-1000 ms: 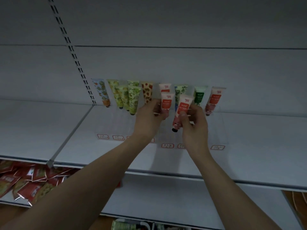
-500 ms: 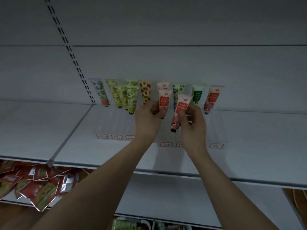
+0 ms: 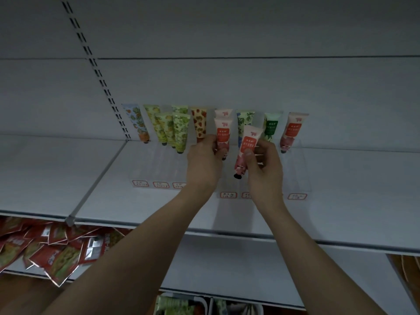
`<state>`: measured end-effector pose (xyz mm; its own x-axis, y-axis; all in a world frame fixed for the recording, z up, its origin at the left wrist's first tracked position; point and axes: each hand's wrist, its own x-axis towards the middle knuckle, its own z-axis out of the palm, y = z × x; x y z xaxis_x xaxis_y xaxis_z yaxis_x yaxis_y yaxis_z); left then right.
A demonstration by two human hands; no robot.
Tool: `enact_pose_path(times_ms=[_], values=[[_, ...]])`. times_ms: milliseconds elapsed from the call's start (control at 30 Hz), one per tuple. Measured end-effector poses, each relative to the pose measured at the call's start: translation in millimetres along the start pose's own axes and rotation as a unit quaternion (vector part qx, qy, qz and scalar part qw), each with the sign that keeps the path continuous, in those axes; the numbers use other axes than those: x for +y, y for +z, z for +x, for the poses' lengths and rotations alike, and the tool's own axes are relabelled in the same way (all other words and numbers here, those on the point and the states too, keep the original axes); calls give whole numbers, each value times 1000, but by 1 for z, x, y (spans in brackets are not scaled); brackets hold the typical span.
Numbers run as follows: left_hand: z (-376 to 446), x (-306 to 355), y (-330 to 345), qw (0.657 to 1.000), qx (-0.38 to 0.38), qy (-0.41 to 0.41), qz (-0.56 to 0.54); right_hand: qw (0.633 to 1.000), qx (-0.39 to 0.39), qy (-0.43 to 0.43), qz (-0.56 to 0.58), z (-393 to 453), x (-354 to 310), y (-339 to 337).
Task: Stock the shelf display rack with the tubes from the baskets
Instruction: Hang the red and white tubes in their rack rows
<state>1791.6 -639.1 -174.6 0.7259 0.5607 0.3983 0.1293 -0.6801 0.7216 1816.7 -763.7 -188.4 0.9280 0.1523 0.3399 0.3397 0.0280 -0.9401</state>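
Note:
A clear display rack point(image 3: 297, 176) with small red-framed labels stands on the white shelf point(image 3: 341, 223). Several patterned tubes lean in its slots at the back. My right hand point(image 3: 263, 169) pinches a pink-and-red tube point(image 3: 248, 144) with a black cap, tilted, just above the rack's middle. My left hand point(image 3: 203, 162) pinches the lower part of another pink-and-red tube point(image 3: 222, 135) that stands in a slot in front of a matching one. The two hands are close together, left of a green tube point(image 3: 271, 128) and a further pink-and-red tube point(image 3: 292, 130).
Red snack packets point(image 3: 50, 248) lie piled on the lower shelf at the left. A basket point(image 3: 204, 303) with more tubes shows at the bottom edge. A slotted upright point(image 3: 97, 73) runs up the back wall. A shelf divider point(image 3: 95, 180) lies left of the rack.
Both hands and their tubes have held almost still. The view has shifted slightly, so more of the red packets on the lower shelf show.

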Motion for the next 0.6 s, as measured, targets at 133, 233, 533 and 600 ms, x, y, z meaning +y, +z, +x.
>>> enact_pose_path(times_ms=[133, 233, 533, 600], values=[[1, -2, 5, 1000, 13, 8, 26, 1000, 0, 1, -5, 0, 1, 1], [-2, -3, 5, 1000, 15, 7, 27, 1000, -2, 1, -9, -1, 2, 1], [-9, -1, -1, 998, 23, -18, -53, 1000, -1, 7, -1, -1, -3, -1], [-6, 0, -3, 998, 10, -30, -53, 1000, -2, 8, -2, -2, -3, -1]])
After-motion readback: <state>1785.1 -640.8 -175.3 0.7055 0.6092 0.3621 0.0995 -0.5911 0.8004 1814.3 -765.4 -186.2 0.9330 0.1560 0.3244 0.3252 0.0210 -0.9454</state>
